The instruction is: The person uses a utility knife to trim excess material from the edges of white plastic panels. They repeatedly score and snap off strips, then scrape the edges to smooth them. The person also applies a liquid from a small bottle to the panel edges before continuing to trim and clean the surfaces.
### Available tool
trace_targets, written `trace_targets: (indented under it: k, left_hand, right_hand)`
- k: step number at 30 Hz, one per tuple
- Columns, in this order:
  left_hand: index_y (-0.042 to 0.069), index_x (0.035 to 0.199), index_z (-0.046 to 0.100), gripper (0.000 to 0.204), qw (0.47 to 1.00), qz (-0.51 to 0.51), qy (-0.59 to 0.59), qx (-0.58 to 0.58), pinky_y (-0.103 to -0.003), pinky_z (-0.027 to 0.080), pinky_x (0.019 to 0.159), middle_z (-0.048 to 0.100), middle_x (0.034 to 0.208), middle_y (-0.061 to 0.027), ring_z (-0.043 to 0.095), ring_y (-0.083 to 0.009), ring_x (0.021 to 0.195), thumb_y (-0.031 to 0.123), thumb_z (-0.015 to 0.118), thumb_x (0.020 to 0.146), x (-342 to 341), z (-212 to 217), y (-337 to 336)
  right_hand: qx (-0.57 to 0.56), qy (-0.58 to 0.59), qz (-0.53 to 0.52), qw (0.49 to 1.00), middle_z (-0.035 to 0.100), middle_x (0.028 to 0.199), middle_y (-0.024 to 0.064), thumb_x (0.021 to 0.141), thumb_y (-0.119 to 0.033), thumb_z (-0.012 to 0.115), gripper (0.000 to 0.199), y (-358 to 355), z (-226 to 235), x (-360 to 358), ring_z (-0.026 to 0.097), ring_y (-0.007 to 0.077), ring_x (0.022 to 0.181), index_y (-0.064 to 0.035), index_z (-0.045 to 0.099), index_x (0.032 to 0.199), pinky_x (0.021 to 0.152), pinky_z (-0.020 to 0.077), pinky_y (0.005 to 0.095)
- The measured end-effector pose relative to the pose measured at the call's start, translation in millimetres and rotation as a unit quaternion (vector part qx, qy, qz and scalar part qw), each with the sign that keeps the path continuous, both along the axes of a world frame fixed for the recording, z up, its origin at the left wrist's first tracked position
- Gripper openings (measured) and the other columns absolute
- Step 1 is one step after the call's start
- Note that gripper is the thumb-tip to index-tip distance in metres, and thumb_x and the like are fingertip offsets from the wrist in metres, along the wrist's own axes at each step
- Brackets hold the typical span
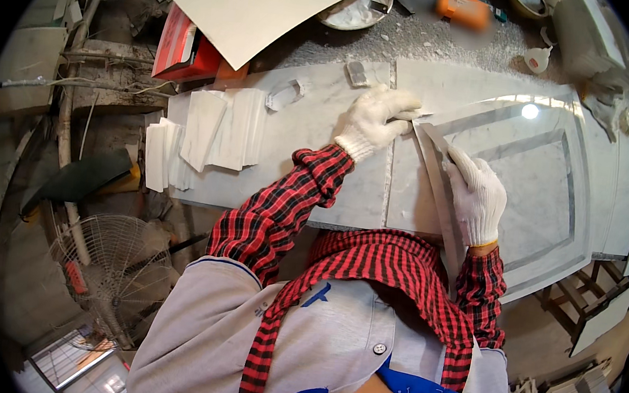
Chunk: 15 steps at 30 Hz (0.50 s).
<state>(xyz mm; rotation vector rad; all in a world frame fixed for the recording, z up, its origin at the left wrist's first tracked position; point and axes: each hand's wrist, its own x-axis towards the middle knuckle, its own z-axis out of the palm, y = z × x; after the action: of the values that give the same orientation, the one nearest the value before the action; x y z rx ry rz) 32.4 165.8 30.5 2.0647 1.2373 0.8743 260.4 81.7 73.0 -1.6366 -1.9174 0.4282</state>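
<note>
A long, narrow grey strip (pixel 441 180), apparently stone, stands slanted over the marble slab, running from its middle toward my body. My right hand (pixel 477 193), in a white knitted glove, grips it along its right side, fingers toward the far end. My left hand (pixel 373 120), gloved too, is closed in a pinch at the strip's far tip. Something thin and dark pokes out between its fingertips, too small to name. Under the right forearm lies a polished marble panel (pixel 511 159) with a grey inlaid border. A pale joint divides it from the plain marble slab (pixel 295 164) on the left.
White stone pieces (pixel 223 127) are stacked at the left. Behind them are a red box (pixel 181 47) and a large cream sheet (pixel 265 2). A bowl of white paste (pixel 355 11), an orange object (pixel 463 10) and a white funnel-like piece (pixel 538 59) sit farther back. A wire fan guard (pixel 115 261) stands lower left.
</note>
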Motion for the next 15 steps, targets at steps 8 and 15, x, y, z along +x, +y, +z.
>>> trace_targets:
  k: [8,15]
  left_hand:
    - [0.004,0.108,0.070,0.036,1.000,-0.011,0.015,0.023,-0.037,0.050,0.087,0.072,0.098,-0.0085,0.064,-0.0264,0.092,0.005,0.070,0.071,-3,-8,2]
    - [0.005,0.108,0.071,0.036,1.000,-0.012,0.010,0.026,-0.036,0.050,0.092,0.073,0.106,-0.0078,0.064,-0.0251,0.096,0.005,0.071,0.072,-1,-6,4]
  right_hand:
    - [-0.008,-0.014,0.030,0.999,0.069,0.086,0.0055,0.086,-0.022,0.070,0.022,10,-3,2,0.066,0.0258,0.075,-0.0179,0.072,0.108,0.065,0.0517,0.0358]
    - [-0.047,-0.069,0.035,0.996,0.067,0.081,0.0048,0.086,-0.022,0.070,0.024,12,-2,1,0.065,0.0258,0.074,-0.0198,0.072,0.110,0.064,0.0511,0.0356]
